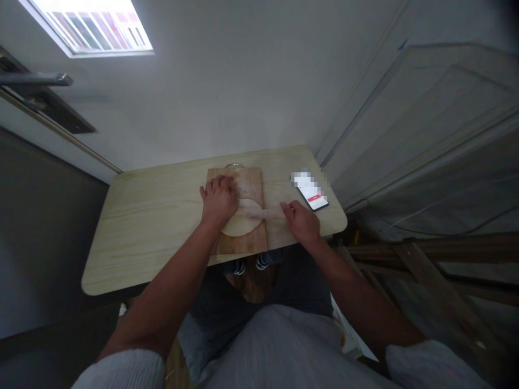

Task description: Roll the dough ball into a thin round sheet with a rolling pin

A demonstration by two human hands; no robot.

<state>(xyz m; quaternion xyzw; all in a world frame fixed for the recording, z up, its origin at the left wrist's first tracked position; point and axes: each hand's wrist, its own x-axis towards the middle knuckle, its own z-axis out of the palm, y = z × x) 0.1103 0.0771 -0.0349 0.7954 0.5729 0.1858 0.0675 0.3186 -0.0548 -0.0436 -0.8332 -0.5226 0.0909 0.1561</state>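
Note:
On a wooden cutting board (255,242) lies a flat round of pale dough (239,226). A slim, floury rolling pin (265,213) crosses the upper part of the dough and reaches past the board's right edge. My right hand (302,220) is closed around the right end of the pin. My left hand (219,201) rests on the board at the dough's upper left, palm down, its fingers apart. The pin's left end is close to that hand, and whether they touch is hidden. Whitish flour marks show on the board above the dough.
The board lies on a light wood-grain table (150,227) set against a white door with a metal handle (36,80). A phone (311,192) with a lit screen lies at the table's right. Wooden frames (413,259) stand beyond the right edge.

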